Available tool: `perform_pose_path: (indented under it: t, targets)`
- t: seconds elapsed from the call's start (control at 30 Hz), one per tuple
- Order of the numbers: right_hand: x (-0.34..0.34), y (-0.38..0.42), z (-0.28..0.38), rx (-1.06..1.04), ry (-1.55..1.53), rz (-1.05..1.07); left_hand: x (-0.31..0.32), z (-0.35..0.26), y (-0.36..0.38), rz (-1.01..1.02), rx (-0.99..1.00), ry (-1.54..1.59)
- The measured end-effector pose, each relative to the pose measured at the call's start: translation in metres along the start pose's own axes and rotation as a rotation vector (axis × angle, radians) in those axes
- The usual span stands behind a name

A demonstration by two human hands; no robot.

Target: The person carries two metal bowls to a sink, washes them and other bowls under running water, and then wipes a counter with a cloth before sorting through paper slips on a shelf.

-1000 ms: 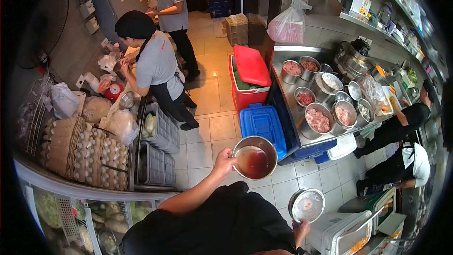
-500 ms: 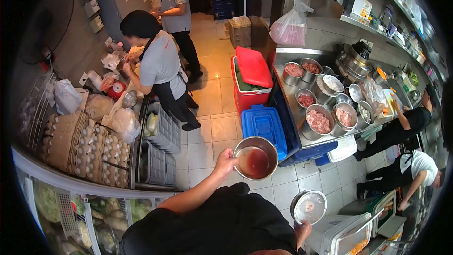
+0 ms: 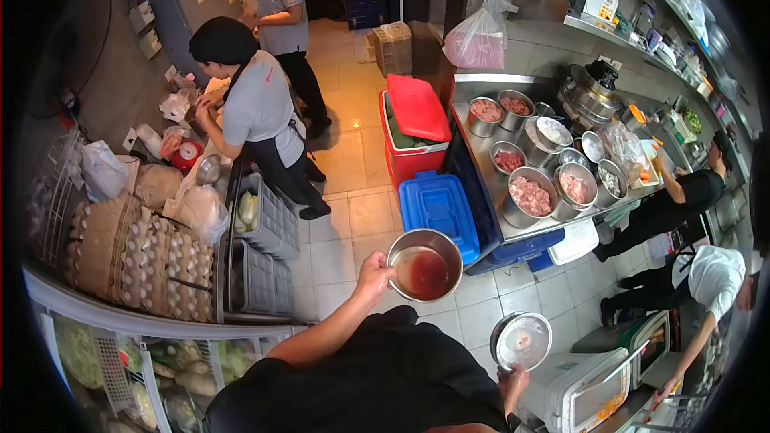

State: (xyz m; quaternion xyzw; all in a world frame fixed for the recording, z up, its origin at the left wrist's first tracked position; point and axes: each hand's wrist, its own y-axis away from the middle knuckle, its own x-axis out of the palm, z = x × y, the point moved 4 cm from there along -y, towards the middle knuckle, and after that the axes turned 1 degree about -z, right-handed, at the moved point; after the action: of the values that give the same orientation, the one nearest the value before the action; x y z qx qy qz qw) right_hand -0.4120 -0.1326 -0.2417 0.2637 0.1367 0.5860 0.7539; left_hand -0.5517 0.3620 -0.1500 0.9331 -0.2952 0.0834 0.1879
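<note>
My left hand (image 3: 372, 279) is closed on the near-left side of a round steel pot (image 3: 420, 239), held out in front of me above the tiled floor. Reddish liquid (image 3: 427, 273) covers the pot's bottom. Down at my right side, my right hand (image 3: 512, 385) grips the lower edge of a second round steel container (image 3: 501, 329). Its pale round top shows a small pinkish patch in the middle; I cannot tell if that is a lid or contents. A blue lidded bin (image 3: 437, 208) stands just beyond the left-hand pot.
Steel pots of raw meat (image 3: 531, 195) crowd the counter at right. A red cooler (image 3: 415, 124) has its lid ajar. Egg trays (image 3: 160, 265) and grey crates (image 3: 269, 281) line the left. Two people work at left, two at right; a white bin (image 3: 565, 389) stands near my right hand.
The view has shifted slightly; both my hands keep their hold on the pot and the container. At lower right, the person in white has stretched an arm downward and forward.
</note>
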Motion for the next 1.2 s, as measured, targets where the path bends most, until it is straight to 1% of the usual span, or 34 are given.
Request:
perform_pose_path:
  t: [0.3,0.37,0.5,0.7,0.8,0.87,1.2]
  targets:
    - [-0.009,-0.003,-0.004,-0.003,0.019,0.012,0.001,0.000,0.002,-0.016,-0.002,-0.011]
    - [-0.012,-0.006,-0.007,0.001,0.032,-0.029,0.000,-0.002,0.004,-0.022,0.003,-0.018]
    - [-0.005,0.000,-0.002,-0.008,0.033,-0.028,-0.002,0.000,0.003,-0.022,0.008,-0.017]
    - [0.001,0.003,0.000,-0.007,0.034,-0.012,-0.002,0.002,0.003,-0.036,0.001,-0.028]
    - [0.001,-0.002,-0.002,-0.006,0.031,0.035,-0.002,0.001,0.004,-0.039,-0.023,-0.028]
    - [0.001,0.001,-0.001,-0.003,0.027,-0.004,-0.004,0.004,0.004,-0.037,-0.016,-0.024]
    - [-0.002,0.003,-0.001,0.033,0.096,-0.013,-0.002,-0.001,0.005,-0.040,0.025,-0.032]
